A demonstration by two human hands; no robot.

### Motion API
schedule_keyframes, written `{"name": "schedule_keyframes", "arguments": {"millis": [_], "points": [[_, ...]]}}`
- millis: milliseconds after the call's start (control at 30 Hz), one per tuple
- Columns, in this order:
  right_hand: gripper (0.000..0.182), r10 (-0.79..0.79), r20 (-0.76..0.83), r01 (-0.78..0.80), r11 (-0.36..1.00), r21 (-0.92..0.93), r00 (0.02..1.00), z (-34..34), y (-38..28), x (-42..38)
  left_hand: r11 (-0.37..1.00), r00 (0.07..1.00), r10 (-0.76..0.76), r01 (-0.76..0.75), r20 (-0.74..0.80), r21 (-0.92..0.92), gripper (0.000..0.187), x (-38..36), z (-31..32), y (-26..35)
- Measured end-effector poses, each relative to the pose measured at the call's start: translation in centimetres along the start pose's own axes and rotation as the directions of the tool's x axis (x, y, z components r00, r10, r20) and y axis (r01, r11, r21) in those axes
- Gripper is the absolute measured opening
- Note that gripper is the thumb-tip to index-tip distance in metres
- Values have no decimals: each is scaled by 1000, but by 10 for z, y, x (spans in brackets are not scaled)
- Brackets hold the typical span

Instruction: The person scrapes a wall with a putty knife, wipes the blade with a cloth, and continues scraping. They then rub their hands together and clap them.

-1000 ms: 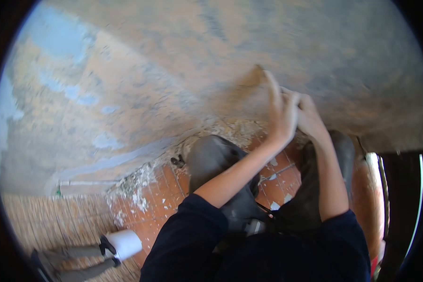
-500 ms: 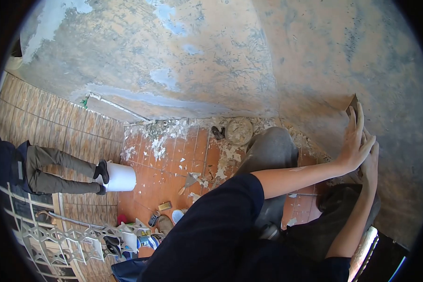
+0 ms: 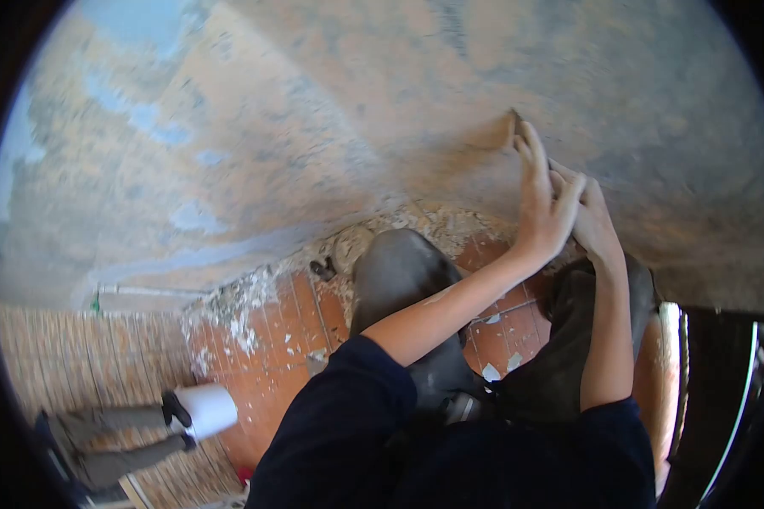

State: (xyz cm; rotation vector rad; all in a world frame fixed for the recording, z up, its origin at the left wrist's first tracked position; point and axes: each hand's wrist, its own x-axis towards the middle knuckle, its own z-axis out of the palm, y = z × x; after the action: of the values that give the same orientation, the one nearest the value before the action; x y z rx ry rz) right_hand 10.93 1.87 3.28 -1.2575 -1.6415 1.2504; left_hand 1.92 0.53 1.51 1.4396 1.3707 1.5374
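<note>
Wall (image 3: 297,127) meets a thin brown piece (image 3: 509,133) at the fingertips of my left hand (image 3: 547,208), its fingers straight, thumb apart. My right hand (image 3: 596,222) overlaps behind it; I cannot tell its grip. Pale flakes (image 3: 244,327) litter the tiled floor (image 3: 284,394).

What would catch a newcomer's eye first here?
Probably the two hands, left and right, close together against the patchy, blue-stained wall, with a small brown piece at the left fingertips. Next, pale flakes litter the orange tiled floor along the wall's foot. At lower left, another person's feet are at a white bucket.
</note>
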Motion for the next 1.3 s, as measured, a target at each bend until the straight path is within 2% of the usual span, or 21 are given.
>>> {"name": "schedule_keyframes", "arguments": {"millis": [33,100,133,200,333,400,433,500,533,600,667,767,900,967,1000,1033,1067,1167,1200,1267,1300], "points": [[37,19,-35,-19,1000,-8,999,2,3,4,1000,999,-8,8,32,14,84,1,-2,2],[33,-99,90,96,995,35,991,6,12,14,1000,1000,3,-3,-11,27,85,4,-4,-3],[33,-90,74,88,996,28,993,3,11,14,1000,1000,21,-21,-7,18,85,3,-3,-5],[39,35,116,-30,999,-44,993,-1,7,13,999,1000,-17,17,18,-44,86,1,-1,-6],[40,33,81,-30,999,-42,996,-6,6,9,1000,998,-26,27,66,-11,85,1,-2,-4],[42,61,141,-58,998,-25,988,-3,5,14,999,999,-38,37,37,6,84,3,-2,-6],[42,70,134,-67,997,-25,989,0,12,15,999,999,-31,31,6,-7,84,6,-3,-8],[42,-50,31,52,997,-58,998,9,23,19,996,999,-45,47,25,-80,83,4,-1,-7],[42,-47,23,49,995,-91,999,7,20,15,994,996,-83,85,35,-74,83,2,-1,-6],[42,-3,60,6,999,-40,998,-6,10,8,995,999,-20,17,32,95,83,-2,-1,-3],[42,42,108,-43,999,2,993,-5,8,9,990,1000,-6,3,17,144,83,2,-3,-5],[41,-17,11,17,998,-58,1000,7,12,13,993,993,-114,115,31,-17,82,5,-7,-8],[39,-96,-10,96,995,-22,995,10,17,11,987,987,-159,159,8,-7,81,1,-6,0],[39,54,83,-55,998,15,995,1,9,9,995,997,-76,75,13,72,82,2,-6,0],[39,56,86,-57,998,12,995,7,14,13,992,999,-53,52,8,114,82,4,-8,0],[39,-18,63,18,1000,-2,998,17,20,20,987,1000,-31,30,4,156,82,6,-9,1],[39,-89,39,90,996,-15,995,23,27,23,991,993,-119,120,-18,54,82,9,-12,1],[38,-78,19,80,993,-91,997,21,20,21,986,985,-167,166,-50,-21,83,8,-10,5],[38,-84,16,85,992,-88,996,16,13,17,982,982,-186,186,2,4,84,5,-10,9],[38,24,7,-24,1000,6,1000,3,0,4,991,989,-133,134,60,-25,84,5,-9,3],[38,24,11,-24,1000,2,1000,5,2,8,993,990,-106,110,89,-41,84,5,-9,3]]}}
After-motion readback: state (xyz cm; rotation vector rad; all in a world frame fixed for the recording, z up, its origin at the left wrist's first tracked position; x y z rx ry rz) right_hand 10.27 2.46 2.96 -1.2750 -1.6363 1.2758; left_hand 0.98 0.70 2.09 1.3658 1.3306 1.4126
